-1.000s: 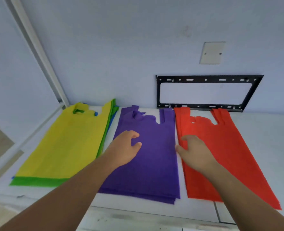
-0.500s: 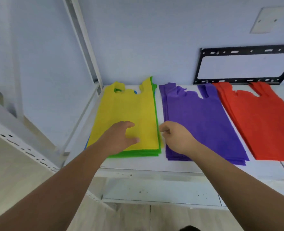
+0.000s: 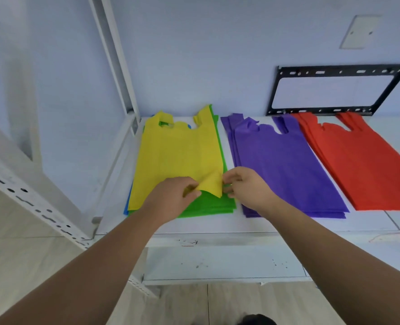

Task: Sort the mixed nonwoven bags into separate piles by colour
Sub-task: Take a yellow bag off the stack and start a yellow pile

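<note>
Hands meet at the near right corner of the yellow bag [image 3: 178,158], which lies on top of the mixed pile at the left end of the white worktop [image 3: 217,222]. The left hand [image 3: 171,201] pinches the lifted corner between thumb and fingers, and the right hand [image 3: 246,188] closes its fingertips on the same corner from the other side, so the corner stands folded up off the pile. Under it the green bags [image 3: 208,207] show along the near and right edges, and a blue bag [image 3: 126,208] peeks out as a thin strip at the pile's left edge. Just beside this pile, apart from it, lies the purple pile [image 3: 285,165], and right of that the red pile [image 3: 363,165], whose far corner overlaps the purple handles. All bags lie flat with handles toward the wall. A black metal bracket [image 3: 335,71] hangs on the wall behind the red pile, with a blank white plate [image 3: 359,31] above it. No print, brand or label can be read on any bag; only faint scribbles mark the worktop's front edge, too small to read. A white perforated shelf upright [image 3: 30,198] stands at the left.
</note>
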Demonstrator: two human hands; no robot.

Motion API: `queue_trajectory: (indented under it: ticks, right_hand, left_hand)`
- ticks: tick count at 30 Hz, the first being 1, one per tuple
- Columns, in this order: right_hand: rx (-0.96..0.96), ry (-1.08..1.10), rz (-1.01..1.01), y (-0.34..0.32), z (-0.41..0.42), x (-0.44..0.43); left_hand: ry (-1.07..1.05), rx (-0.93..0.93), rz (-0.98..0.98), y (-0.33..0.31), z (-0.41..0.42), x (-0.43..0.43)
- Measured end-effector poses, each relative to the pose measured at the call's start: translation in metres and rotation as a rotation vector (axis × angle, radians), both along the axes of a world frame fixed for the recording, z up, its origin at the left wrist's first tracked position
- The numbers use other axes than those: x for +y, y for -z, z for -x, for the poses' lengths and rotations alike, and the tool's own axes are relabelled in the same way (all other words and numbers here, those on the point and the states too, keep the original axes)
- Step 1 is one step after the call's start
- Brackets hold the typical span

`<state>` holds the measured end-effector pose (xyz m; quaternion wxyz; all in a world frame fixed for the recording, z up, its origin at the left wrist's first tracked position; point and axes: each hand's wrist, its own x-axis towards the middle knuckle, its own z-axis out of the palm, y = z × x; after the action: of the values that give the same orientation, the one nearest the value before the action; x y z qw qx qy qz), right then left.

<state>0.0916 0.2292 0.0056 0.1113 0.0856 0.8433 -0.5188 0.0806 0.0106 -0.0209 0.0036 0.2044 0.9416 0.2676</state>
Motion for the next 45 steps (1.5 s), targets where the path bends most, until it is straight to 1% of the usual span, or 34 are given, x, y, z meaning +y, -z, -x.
queue_trajectory:
  ticks: [2, 5, 7, 8, 11, 12, 14, 16, 18, 20, 22, 24, 26, 27, 28, 29, 30, 32, 34, 35, 36, 38, 39, 40, 42, 43, 44, 45]
  right_hand:
    - [-0.021, 0.054, 0.046, 0.001, -0.001, 0.000]
    - [-0.075, 0.144, 0.129, 0.002, 0.000, -0.001]
    - [-0.150, 0.200, 0.231, -0.001, 0.002, -0.006]
    - [-0.214, 0.216, 0.315, -0.004, 0.004, -0.009]
    - [-0.445, 0.188, 0.583, -0.010, 0.009, -0.021]
    - [-0.489, 0.173, 0.654, -0.010, 0.011, -0.025]
    - [-0.504, 0.152, 0.736, -0.008, 0.016, -0.032]
    - [-0.494, 0.147, 0.788, -0.007, 0.021, -0.038]
    - [-0.480, 0.140, 0.785, -0.007, 0.023, -0.041]
    - [-0.456, 0.145, 0.732, -0.008, 0.025, -0.041]
    - [-0.417, 0.158, 0.679, -0.007, 0.027, -0.041]
    - [-0.368, 0.188, 0.626, -0.008, 0.029, -0.040]
    - [-0.333, 0.211, 0.589, -0.007, 0.030, -0.035]
    - [-0.325, 0.214, 0.579, -0.006, 0.029, -0.031]
    - [-0.323, 0.214, 0.568, -0.006, 0.027, -0.027]
    - [-0.327, 0.208, 0.551, -0.005, 0.025, -0.023]
    - [-0.335, 0.198, 0.517, -0.004, 0.022, -0.018]
    - [-0.335, 0.172, 0.394, 0.001, 0.017, -0.009]
    - [-0.317, 0.167, 0.259, 0.003, 0.015, 0.000]
    - [-0.321, 0.163, 0.239, 0.004, 0.016, 0.005]
    - [-0.342, 0.153, 0.256, 0.006, 0.017, 0.008]
    - [-0.403, 0.123, 0.298, 0.003, 0.018, 0.011]
    - [-0.431, 0.103, 0.300, 0.001, 0.020, 0.011]
    - [-0.450, 0.087, 0.275, 0.000, 0.023, 0.010]
    - [-0.441, 0.083, 0.153, 0.001, 0.027, 0.004]
    - [-0.399, 0.081, 0.058, 0.003, 0.029, 0.000]
    - [-0.326, 0.068, -0.061, 0.005, 0.029, -0.005]
    - [-0.237, 0.047, -0.193, 0.009, 0.030, -0.009]
  left_hand:
    - [-0.011, 0.007, -0.055, 0.000, 0.004, -0.004]
    - [-0.058, 0.012, -0.088, 0.002, 0.009, -0.007]
    - [-0.066, 0.015, -0.098, 0.002, 0.010, -0.008]
    - [-0.069, 0.019, -0.102, 0.002, 0.011, -0.007]
    - [-0.064, 0.061, -0.104, -0.002, 0.008, -0.004]
    - [-0.063, 0.073, -0.116, -0.004, 0.005, -0.003]
    - [-0.055, 0.114, -0.130, -0.007, -0.005, 0.000]
    - [-0.018, 0.156, -0.087, -0.007, -0.019, 0.004]
    - [0.035, 0.142, -0.073, -0.005, -0.035, 0.007]
    - [0.082, 0.121, -0.103, 0.000, -0.045, 0.006]
    - [0.111, 0.103, -0.061, 0.007, -0.046, 0.000]
    - [0.083, 0.066, -0.006, 0.012, -0.042, -0.014]
    - [-0.009, 0.051, -0.018, 0.011, -0.041, -0.028]
    - [-0.055, 0.034, -0.052, 0.006, -0.042, -0.033]
    - [-0.116, -0.020, -0.135, 0.000, -0.043, -0.036]
    - [-0.198, -0.122, -0.274, -0.007, -0.042, -0.039]
    - [-0.291, -0.265, -0.433, -0.012, -0.037, -0.043]
    - [-0.443, -0.534, -0.732, -0.018, -0.020, -0.051]
    - [-0.464, -0.711, -1.014, -0.023, -0.010, -0.058]
    - [-0.455, -0.783, -1.122, -0.022, -0.006, -0.062]
    - [-0.457, -0.847, -1.183, -0.021, -0.004, -0.065]
    - [-0.527, -0.909, -1.138, -0.017, 0.001, -0.068]
    - [-0.580, -0.900, -1.067, -0.012, 0.005, -0.067]
    - [-0.651, -0.851, -0.955, -0.006, 0.011, -0.066]
    - [-0.707, -0.674, -0.602, 0.001, 0.018, -0.061]
    - [-0.689, -0.564, -0.437, 0.003, 0.019, -0.057]
    - [-0.660, -0.461, -0.320, 0.004, 0.017, -0.052]
    - [-0.633, -0.366, -0.241, 0.005, 0.015, -0.048]
